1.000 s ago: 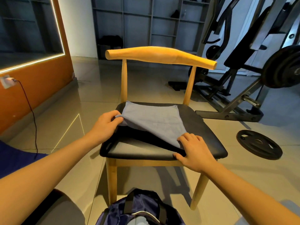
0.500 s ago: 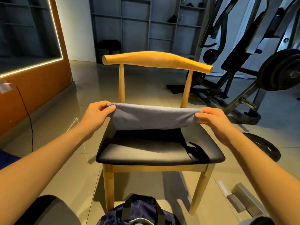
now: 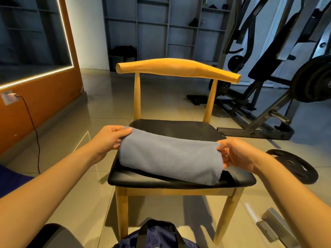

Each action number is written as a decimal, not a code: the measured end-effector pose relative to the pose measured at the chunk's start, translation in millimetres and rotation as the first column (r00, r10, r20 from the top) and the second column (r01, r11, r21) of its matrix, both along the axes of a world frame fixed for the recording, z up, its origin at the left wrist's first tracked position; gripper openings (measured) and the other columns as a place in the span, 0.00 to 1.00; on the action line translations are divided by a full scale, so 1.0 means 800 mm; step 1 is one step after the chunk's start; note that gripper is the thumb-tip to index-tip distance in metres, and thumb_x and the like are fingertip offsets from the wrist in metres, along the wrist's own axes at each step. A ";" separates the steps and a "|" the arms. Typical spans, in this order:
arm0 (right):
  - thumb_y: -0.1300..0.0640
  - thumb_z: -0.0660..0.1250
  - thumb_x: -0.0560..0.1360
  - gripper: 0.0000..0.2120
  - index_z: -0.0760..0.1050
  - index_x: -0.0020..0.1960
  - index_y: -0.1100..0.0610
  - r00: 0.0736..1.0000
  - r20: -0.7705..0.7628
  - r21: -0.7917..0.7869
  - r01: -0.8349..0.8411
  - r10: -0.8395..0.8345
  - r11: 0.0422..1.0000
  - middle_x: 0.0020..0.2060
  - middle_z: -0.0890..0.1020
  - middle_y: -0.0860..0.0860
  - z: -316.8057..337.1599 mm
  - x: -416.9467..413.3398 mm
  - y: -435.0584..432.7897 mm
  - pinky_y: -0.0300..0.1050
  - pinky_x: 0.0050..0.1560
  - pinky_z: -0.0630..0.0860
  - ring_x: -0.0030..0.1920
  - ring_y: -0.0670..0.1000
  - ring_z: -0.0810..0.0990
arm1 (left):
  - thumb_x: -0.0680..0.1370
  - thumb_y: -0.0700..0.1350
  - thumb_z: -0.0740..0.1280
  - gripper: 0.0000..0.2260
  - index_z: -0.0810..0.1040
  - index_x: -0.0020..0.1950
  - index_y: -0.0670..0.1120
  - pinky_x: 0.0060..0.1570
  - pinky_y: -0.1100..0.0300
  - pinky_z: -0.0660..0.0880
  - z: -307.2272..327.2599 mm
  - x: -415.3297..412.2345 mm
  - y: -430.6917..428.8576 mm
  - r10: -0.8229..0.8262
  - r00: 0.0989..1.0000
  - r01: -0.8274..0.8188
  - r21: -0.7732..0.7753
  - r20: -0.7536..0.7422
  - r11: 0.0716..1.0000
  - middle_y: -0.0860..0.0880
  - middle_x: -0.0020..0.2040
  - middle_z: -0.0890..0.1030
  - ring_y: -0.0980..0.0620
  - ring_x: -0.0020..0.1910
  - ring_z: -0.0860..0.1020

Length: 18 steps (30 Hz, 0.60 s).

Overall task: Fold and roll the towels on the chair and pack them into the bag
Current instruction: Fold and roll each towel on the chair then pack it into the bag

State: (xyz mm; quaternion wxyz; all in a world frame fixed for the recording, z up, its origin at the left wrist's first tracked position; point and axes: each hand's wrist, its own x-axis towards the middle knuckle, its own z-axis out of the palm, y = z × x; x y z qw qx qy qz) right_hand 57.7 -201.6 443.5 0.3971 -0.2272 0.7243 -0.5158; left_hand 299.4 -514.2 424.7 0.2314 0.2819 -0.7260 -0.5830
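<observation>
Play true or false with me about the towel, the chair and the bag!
1. The left hand and the right hand both pinch the grey-blue cloth towel. True.
2. The towel is inside the navy fabric bag. False: it is over the black seat of the wooden chair.
3. A round black weight plate lies on the floor. True.
4. The bag sits on the chair. False: the bag is on the floor in front of it.

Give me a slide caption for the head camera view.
Left hand and right hand grip the gray towel on the chair, above the bag.
</observation>
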 end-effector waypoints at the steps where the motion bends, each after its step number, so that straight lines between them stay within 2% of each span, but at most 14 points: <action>1: 0.63 0.61 0.77 0.09 0.76 0.53 0.65 1.000 -0.019 0.032 0.022 -0.022 0.999 0.43 0.81 0.61 -0.005 -0.003 -0.001 0.48 0.39 0.81 0.38 0.56 0.81 | 0.81 0.51 0.68 0.10 0.85 0.54 0.47 0.48 0.56 0.80 -0.005 -0.003 -0.002 0.029 0.999 -0.029 0.009 0.024 1.000 0.48 0.51 0.85 0.48 0.53 0.83; 4: 0.64 0.61 0.79 0.11 0.78 0.57 0.67 0.997 -0.072 0.126 0.019 -0.010 0.992 0.42 0.82 0.62 -0.013 -0.009 -0.005 0.51 0.44 0.83 0.41 0.58 0.82 | 0.81 0.49 0.69 0.08 0.85 0.53 0.46 0.45 0.58 0.79 -0.017 -0.014 -0.006 0.048 0.995 -0.050 0.023 0.088 0.998 0.47 0.50 0.86 0.48 0.51 0.83; 7: 0.63 0.62 0.78 0.10 0.79 0.55 0.66 0.996 -0.091 0.175 0.016 0.000 0.984 0.39 0.81 0.61 -0.016 -0.019 -0.010 0.51 0.44 0.83 0.38 0.56 0.81 | 0.81 0.48 0.68 0.09 0.85 0.52 0.45 0.43 0.59 0.77 -0.019 -0.027 -0.012 0.036 0.992 -0.037 0.002 0.119 0.999 0.48 0.49 0.85 0.49 0.50 0.83; 9: 0.63 0.64 0.77 0.08 0.77 0.53 0.65 0.996 -0.072 0.155 0.063 -0.052 0.986 0.36 0.79 0.59 -0.017 -0.033 -0.018 0.51 0.43 0.82 0.35 0.54 0.80 | 0.81 0.48 0.68 0.09 0.85 0.51 0.44 0.43 0.59 0.76 -0.015 -0.040 -0.019 0.040 0.994 -0.040 -0.007 0.101 0.999 0.47 0.49 0.84 0.49 0.50 0.82; 12: 0.65 0.62 0.75 0.02 0.73 0.48 0.62 0.981 -0.019 0.031 0.192 -0.191 0.981 0.34 0.71 0.56 -0.024 -0.053 -0.042 0.47 0.38 0.76 0.31 0.51 0.72 | 0.81 0.47 0.68 0.09 0.84 0.51 0.44 0.42 0.59 0.75 -0.009 -0.069 -0.030 0.053 0.996 -0.051 -0.029 0.071 0.998 0.46 0.49 0.83 0.49 0.49 0.81; 14: 0.67 0.62 0.76 0.06 0.75 0.43 0.61 0.948 -0.146 0.034 0.289 -0.282 0.957 0.34 0.74 0.57 -0.041 -0.064 -0.060 0.45 0.35 0.76 0.33 0.53 0.74 | 0.81 0.46 0.69 0.08 0.85 0.50 0.43 0.40 0.60 0.74 -0.015 -0.092 -0.036 0.067 0.992 -0.060 -0.066 0.107 0.996 0.45 0.47 0.83 0.50 0.46 0.80; 16: 0.67 0.62 0.78 0.11 0.77 0.38 0.61 0.902 -0.309 0.113 0.349 -0.301 0.930 0.34 0.76 0.58 -0.064 -0.072 -0.072 0.47 0.35 0.78 0.36 0.57 0.76 | 0.80 0.45 0.70 0.09 0.85 0.49 0.39 0.38 0.60 0.73 -0.031 -0.111 -0.043 0.085 0.972 -0.058 -0.126 0.219 0.990 0.44 0.43 0.82 0.50 0.40 0.78; 18: 0.68 0.62 0.75 0.12 0.76 0.34 0.60 0.875 -0.380 0.165 0.381 -0.298 0.910 0.31 0.74 0.58 -0.082 -0.079 -0.078 0.48 0.35 0.77 0.36 0.58 0.74 | 0.79 0.45 0.71 0.11 0.84 0.47 0.36 0.36 0.59 0.72 -0.052 -0.127 -0.053 0.129 0.947 -0.069 -0.205 0.295 0.976 0.42 0.39 0.81 0.50 0.36 0.76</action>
